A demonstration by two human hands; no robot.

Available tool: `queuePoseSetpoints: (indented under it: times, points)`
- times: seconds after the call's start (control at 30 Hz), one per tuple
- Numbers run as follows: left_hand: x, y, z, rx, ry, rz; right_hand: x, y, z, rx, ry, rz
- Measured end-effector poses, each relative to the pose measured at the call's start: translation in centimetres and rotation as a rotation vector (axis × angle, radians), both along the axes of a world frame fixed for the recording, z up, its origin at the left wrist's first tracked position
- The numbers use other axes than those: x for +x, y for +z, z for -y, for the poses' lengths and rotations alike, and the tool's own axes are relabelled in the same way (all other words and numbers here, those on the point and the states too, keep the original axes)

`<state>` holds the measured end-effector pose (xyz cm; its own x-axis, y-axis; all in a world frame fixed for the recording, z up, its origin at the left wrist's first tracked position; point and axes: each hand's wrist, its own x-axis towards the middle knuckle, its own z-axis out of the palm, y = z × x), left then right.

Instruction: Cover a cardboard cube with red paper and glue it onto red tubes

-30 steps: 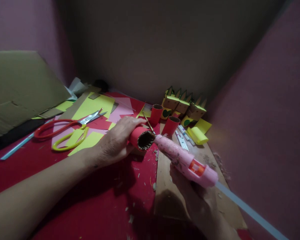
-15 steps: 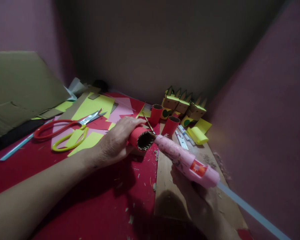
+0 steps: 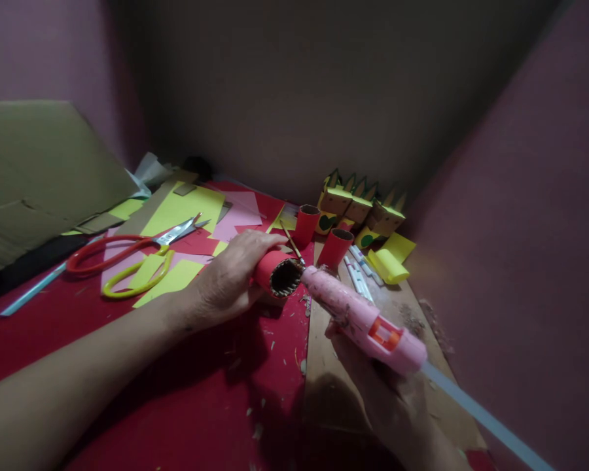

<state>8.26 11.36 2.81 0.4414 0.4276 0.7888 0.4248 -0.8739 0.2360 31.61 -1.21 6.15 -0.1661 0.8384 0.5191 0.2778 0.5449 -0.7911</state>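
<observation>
My left hand (image 3: 235, 271) is closed round a red paper-covered cardboard tube (image 3: 269, 267), tilted so its corrugated open end faces me. In my right hand (image 3: 373, 383) is a pink hot glue gun (image 3: 356, 311), its nozzle at the right rim of that tube. A long pale glue stick (image 3: 481, 412) sticks out of the gun's back end. Just behind the nozzle a thin brush-like stick (image 3: 293, 242) leans; what it rests on is hidden. Two more red tubes, one at the back (image 3: 307, 224) and one nearer (image 3: 336, 248), stand beyond my hands.
Large scissors (image 3: 122, 252) with red and yellow handles lie open on coloured paper (image 3: 184, 206) at the left. White pens (image 3: 357, 276), a yellow paper roll (image 3: 390, 265) and decorated cardboard figures (image 3: 358, 206) are at the right. A cardboard board (image 3: 324, 366) lies on the red surface (image 3: 196, 405).
The glue gun has shifted slightly left, its back end lower, and its orange trigger part looks different in the slot. The tube in my left hand has barely moved.
</observation>
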Motion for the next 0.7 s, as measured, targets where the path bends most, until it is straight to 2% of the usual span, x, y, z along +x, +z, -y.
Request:
queuePoseSetpoints:
  times: [0.07, 0.33, 0.7]
  points:
    - [0.0, 0.0, 0.1, -0.008, 0.000, -0.003, -0.1, -0.1, 0.1, 0.029, -0.035, 0.013]
    - [0.0, 0.0, 0.1, -0.007, 0.001, -0.013, 1.2, -0.5, -0.1, -0.018, -0.008, 0.127]
    - [-0.1, 0.1, 0.0, -0.027, 0.010, -0.005, 0.6, -0.8, 0.1, -0.016, -0.042, 0.023]
